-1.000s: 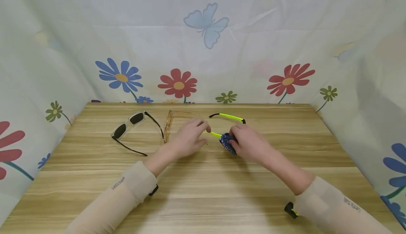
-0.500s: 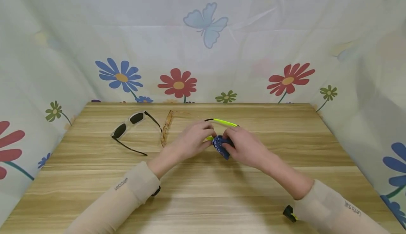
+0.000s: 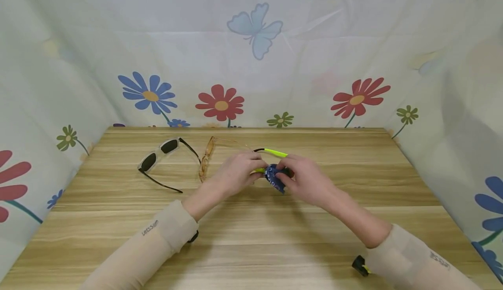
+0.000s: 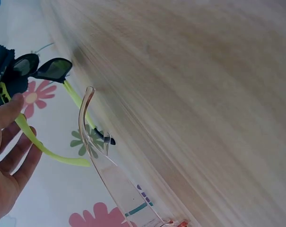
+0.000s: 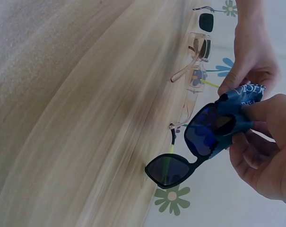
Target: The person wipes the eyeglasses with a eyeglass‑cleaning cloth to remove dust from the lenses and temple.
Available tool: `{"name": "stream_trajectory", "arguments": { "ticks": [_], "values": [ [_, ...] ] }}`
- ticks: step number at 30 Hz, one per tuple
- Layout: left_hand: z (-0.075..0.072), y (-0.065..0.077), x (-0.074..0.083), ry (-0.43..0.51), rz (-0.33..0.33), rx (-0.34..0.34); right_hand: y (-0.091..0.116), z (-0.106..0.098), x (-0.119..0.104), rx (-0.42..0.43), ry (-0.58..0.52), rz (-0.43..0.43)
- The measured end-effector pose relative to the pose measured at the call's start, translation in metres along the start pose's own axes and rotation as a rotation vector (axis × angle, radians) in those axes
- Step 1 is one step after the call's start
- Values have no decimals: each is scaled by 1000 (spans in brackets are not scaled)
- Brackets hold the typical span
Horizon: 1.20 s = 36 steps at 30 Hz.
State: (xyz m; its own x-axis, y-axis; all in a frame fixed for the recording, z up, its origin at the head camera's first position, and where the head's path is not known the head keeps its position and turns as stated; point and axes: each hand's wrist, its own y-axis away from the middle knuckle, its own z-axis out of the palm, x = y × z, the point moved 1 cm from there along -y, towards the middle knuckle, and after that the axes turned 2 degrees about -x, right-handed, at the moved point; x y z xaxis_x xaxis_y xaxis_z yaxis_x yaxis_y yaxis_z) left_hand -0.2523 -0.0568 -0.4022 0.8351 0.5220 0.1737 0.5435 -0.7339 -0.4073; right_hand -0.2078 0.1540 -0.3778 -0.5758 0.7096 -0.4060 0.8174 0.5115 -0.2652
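Note:
A pair of sunglasses point(image 5: 169, 171) with a dark frame, dark lenses and lime-yellow arms is held up over the table. My left hand point(image 3: 235, 174) pinches one lime arm point(image 4: 36, 138) near its hinge, thumb on top. With thumb and fingers, my right hand point(image 3: 310, 180) grips a blue patterned cloth point(image 5: 244, 106) with white lettering, folded over the lens nearer the left hand. Part of that lens shows below the cloth, and the other lens is uncovered. In the head view, the hands and cloth hide most of the frame; the far lime arm point(image 3: 276, 153) sticks out behind them.
Clear-framed sunglasses point(image 3: 159, 155) with dark lenses lie unfolded on the left of the wooden table point(image 3: 251, 242). Just left of my left hand stand amber see-through glasses point(image 3: 205, 159), partly behind that hand. A flowered curtain point(image 3: 255, 67) encloses the back and sides.
My right hand and the cloth have shifted slightly left, closer to my left hand. The sunglasses' far arm has moved left and a little nearer. The other glasses stay on the table.

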Motion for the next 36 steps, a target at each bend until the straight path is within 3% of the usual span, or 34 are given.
{"name": "stream_trajectory", "arguments": {
  "ticks": [9,17,27,36],
  "values": [
    [-2,1,0,-21,-5,42,5,-12,7,109,-25,-23],
    [-6,0,-1,-113,-44,75,8,-15,22,177,-19,-33],
    [-4,1,-1,-221,1,62,11,-4,31,122,-26,-55],
    [-4,2,0,-175,-19,133,10,3,28,131,-33,-55]
  ]
}}
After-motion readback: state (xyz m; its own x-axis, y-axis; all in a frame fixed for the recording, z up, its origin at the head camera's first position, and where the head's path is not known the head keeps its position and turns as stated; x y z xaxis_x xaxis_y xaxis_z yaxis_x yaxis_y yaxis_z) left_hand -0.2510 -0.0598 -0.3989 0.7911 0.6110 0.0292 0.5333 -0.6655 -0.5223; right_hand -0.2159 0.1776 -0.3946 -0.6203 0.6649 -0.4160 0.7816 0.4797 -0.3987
